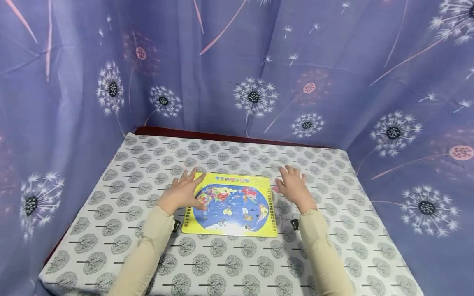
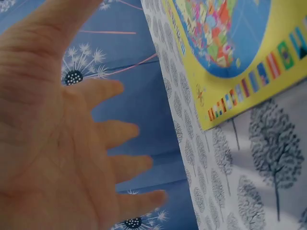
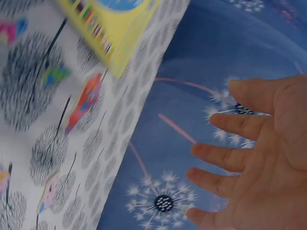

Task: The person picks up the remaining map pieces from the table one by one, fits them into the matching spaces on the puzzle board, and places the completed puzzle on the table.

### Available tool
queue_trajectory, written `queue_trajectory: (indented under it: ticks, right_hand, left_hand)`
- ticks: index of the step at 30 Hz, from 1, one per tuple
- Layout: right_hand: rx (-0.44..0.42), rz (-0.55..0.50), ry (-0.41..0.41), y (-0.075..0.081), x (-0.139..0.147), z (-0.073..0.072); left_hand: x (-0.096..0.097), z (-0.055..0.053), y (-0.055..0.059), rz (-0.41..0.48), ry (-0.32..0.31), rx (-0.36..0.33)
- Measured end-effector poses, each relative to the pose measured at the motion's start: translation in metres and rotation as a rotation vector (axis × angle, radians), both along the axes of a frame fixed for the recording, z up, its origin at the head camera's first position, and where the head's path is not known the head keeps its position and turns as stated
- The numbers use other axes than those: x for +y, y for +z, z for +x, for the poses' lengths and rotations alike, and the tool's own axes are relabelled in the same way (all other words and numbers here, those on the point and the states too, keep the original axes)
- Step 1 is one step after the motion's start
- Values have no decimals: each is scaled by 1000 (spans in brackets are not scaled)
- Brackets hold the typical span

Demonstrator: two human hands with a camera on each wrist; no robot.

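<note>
A yellow-bordered world map board (image 1: 229, 230) with a blue oval map lies flat on the cloth. My left hand (image 1: 184, 193) hovers at its left edge, fingers spread, the thumb over the map. In the left wrist view that hand (image 2: 62, 139) shows a bare palm beside the board (image 2: 211, 108). To the right of the board, my right hand (image 1: 293, 188) is held with its fingers apart. Seen from the right wrist, this hand (image 3: 259, 158) holds nothing. Small colourful pieces lie on the cloth there, including a red piece (image 3: 85, 103) and a green piece (image 3: 56, 75).
A white cloth (image 1: 229, 263) printed with grey trees covers the table. Its dark red edge (image 1: 222, 135) shows at the back. Purple curtains (image 1: 222, 61) with dandelion prints hang behind and at both sides. Dark wrist straps (image 1: 294, 224) sit near the cuffs.
</note>
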State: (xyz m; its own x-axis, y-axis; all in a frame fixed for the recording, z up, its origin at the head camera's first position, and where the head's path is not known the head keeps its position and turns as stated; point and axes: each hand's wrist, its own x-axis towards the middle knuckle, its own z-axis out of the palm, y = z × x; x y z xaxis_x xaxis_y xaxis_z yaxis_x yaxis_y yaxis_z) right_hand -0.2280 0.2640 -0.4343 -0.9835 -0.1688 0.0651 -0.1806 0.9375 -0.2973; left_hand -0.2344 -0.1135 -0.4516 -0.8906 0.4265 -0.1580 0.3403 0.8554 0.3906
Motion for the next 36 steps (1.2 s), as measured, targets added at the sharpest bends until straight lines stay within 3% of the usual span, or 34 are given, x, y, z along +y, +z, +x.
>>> queue_trajectory:
  ticks: [6, 15, 20, 31, 36]
  right_hand:
    - [-29, 66, -47, -6, 7, -16]
    - [-135, 82, -100, -42, 12, -29]
    - [-136, 85, -116, -54, 15, -30]
    - [-117, 138, -107, -57, 10, -37]
    - [-111, 173, -91, -58, 9, -34]
  left_hand:
    - [-4, 6, -12, 33, -29, -76]
    - [-11, 13, -30, 24, -67, -76]
    - [-9, 13, -37, 10, -85, -120]
    - [-11, 6, -38, 21, -88, -131]
    - [-10, 9, -40, 34, -82, -163]
